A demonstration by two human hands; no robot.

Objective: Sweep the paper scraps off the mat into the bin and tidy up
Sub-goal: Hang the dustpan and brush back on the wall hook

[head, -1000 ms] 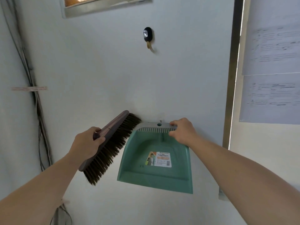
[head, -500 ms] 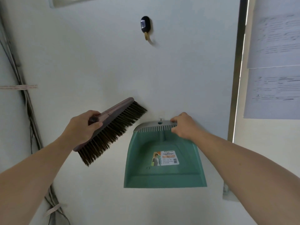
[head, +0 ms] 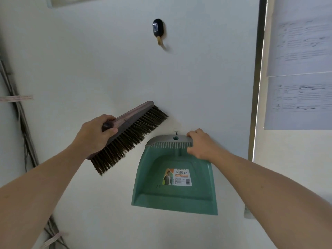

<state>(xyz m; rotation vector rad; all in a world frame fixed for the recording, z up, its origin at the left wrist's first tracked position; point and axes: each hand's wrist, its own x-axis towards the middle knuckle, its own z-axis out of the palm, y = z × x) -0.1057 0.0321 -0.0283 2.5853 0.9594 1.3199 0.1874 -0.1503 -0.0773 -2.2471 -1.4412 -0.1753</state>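
We see a white wall [head: 89, 60] with a black hook [head: 158, 30], taped cables [head: 19, 112] running down the left, metal trim [head: 258, 87] and printed sheets [head: 301, 42] right.

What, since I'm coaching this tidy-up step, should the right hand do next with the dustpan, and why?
Probably raise the dustpan a little and slip its hanging hole over the small nail. The right hand grips the pan's grey top edge, and the hole sits just below the nail, apparently not yet hooked. The left hand holds the brush.
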